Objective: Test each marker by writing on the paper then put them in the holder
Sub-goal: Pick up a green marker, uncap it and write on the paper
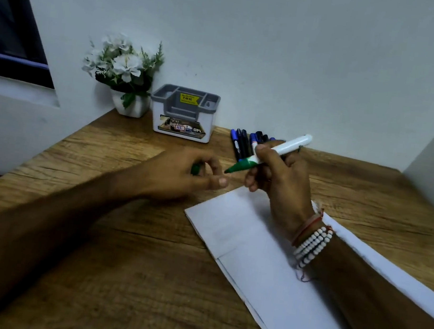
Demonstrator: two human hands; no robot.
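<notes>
My right hand (280, 178) grips a white marker (287, 147) with a green tip, uncapped, tilted with the tip pointing left and down above the white paper (260, 266). My left hand (192, 173) is just left of the tip, fingers curled round the green cap (196, 169). Several dark and blue markers (246, 142) lie in a bunch on the table behind my right hand. The grey and white holder (184, 113) stands at the back by the wall, with nothing showing in its compartments.
A white pot of white flowers (124, 74) stands left of the holder in the corner. The wooden table (114, 261) ends at walls behind and to the right. A dark window is at upper left.
</notes>
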